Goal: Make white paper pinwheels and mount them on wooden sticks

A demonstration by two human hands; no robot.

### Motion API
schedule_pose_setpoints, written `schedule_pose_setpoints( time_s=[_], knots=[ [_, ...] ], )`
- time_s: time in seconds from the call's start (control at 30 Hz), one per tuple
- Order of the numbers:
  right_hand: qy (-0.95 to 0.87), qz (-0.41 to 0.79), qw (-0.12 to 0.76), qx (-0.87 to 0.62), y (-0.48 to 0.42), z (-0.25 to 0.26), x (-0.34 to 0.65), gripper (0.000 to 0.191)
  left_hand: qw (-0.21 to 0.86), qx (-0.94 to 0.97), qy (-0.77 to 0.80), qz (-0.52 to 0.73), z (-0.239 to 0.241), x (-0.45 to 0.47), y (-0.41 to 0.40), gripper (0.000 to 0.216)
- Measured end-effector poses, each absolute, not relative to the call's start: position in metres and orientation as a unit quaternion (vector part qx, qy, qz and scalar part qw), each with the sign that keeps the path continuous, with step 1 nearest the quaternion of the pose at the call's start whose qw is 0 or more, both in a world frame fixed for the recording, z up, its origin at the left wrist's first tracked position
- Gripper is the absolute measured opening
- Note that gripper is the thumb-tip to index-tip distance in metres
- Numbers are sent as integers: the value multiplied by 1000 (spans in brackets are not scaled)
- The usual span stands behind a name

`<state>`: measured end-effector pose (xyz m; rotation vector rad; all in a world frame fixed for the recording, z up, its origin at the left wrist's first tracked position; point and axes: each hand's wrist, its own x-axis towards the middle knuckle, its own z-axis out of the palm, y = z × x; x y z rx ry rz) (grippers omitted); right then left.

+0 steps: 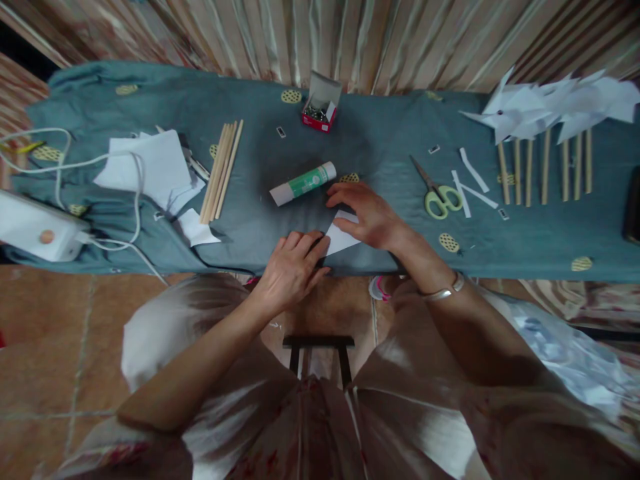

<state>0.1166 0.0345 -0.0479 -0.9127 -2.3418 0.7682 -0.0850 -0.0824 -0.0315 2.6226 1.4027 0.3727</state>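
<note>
- Two hands show from the head: left hand (293,267) and right hand (367,217) touch a white paper (343,237) near the front edge of the cloth-covered surface (390,127).
- On each hand, thumb and fingers stand apart.
- Beyond lie a glue stick (304,183) and an open box (319,121).
- Wooden sticks (223,170) lie left, scissors (436,199) right.
- Pleated curtain (320,40) behind; tiled floor (45,347) below.

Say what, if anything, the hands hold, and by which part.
White paper, left hand at its left corner, right hand at its right side; whether pinched or merely pressed down cannot be told.
</note>
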Motion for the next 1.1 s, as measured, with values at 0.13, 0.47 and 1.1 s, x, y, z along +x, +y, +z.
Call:
schedule_pose_setpoints(
  time_s=[0.13, 0.47, 1.1],
  knots=[
    [-863, 282, 256, -332, 34, -47, 117, 26, 82, 874, 458, 139, -32, -89, -84, 37],
    [-871, 277, 241, -327, 35, -48, 118, 29, 113, 864, 446, 202, -30, -106, -111, 30],
    [-799, 322, 270, -430, 6, -31, 145, 14, 304, 695, 556, 339, -28, -87, -61, 28]
  ],
)
